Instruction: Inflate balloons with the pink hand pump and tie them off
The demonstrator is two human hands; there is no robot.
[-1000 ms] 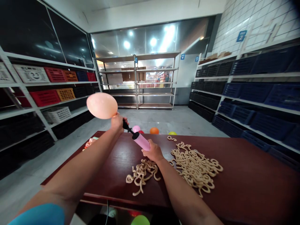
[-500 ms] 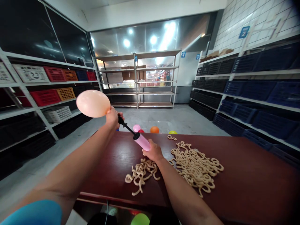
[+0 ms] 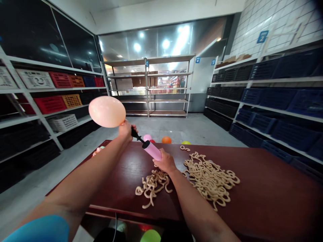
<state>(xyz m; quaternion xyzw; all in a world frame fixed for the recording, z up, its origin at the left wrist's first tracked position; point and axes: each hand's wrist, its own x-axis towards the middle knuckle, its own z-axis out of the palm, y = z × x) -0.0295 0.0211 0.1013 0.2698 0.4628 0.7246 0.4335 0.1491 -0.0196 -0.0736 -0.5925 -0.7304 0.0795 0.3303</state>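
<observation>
A peach balloon [image 3: 107, 112], round and inflated, bulges out to the left of my left hand [image 3: 127, 130]. That hand is closed around the balloon's neck and the black end of a hand balloon pump. The pump's pink barrel [image 3: 152, 151] slants down to the right, its black rod partly showing at the upper end. My right hand [image 3: 165, 161] is wrapped round the barrel's lower end, just above the table [image 3: 116, 174]. Below it lies a small heap of beige twisted, rope-like pieces [image 3: 152, 185]; a larger pile [image 3: 210, 174] spreads to the right.
Beyond the far table edge are a pink balloon [image 3: 147, 137], an orange balloon [image 3: 166, 139] and a yellow balloon [image 3: 186, 143]. A green balloon [image 3: 150, 236] is under the near edge. Shelves with crates [image 3: 40, 79] line both sides; a shelf rack [image 3: 146, 89] stands at the back.
My left hand and the balloon have moved right, toward the barrel, and less of the black rod shows. My right hand has stayed nearly in place.
</observation>
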